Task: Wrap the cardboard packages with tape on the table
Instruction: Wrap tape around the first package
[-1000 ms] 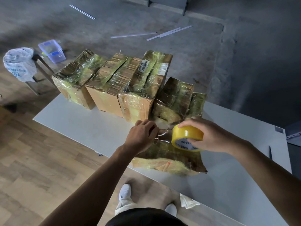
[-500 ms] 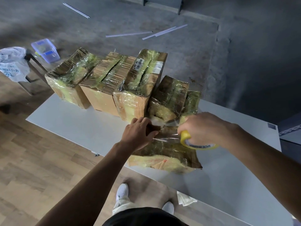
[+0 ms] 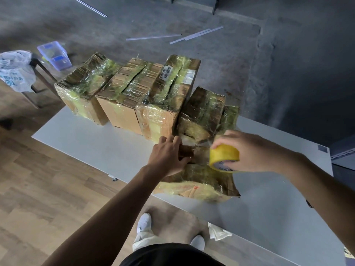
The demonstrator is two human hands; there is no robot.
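Note:
A flat cardboard package [image 3: 201, 181], shiny with clear tape, lies at the near edge of the white table [image 3: 92, 148]. My left hand [image 3: 169, 156] presses down on its top left part, fingers spread over the tape. My right hand [image 3: 251, 150] grips a yellow tape roll [image 3: 223, 157] just above the package's right side. A strip of clear tape runs from the roll toward my left hand. Behind stand several taped boxes in a row: a left box [image 3: 82, 93], a middle box [image 3: 124, 100], a tall box [image 3: 167, 104] and a smaller dark one [image 3: 201, 114].
A white plastic bag [image 3: 15, 73] hangs on a dark stool at far left, beside a clear plastic tub [image 3: 54, 55] on the floor. White strips [image 3: 194, 34] lie on the grey floor beyond the table. My white shoes [image 3: 144, 223] stand under the table edge.
My right hand dipped low over the package with the roll, then rose and turned the roll's yellow side toward me. My left hand stayed pressed on the package.

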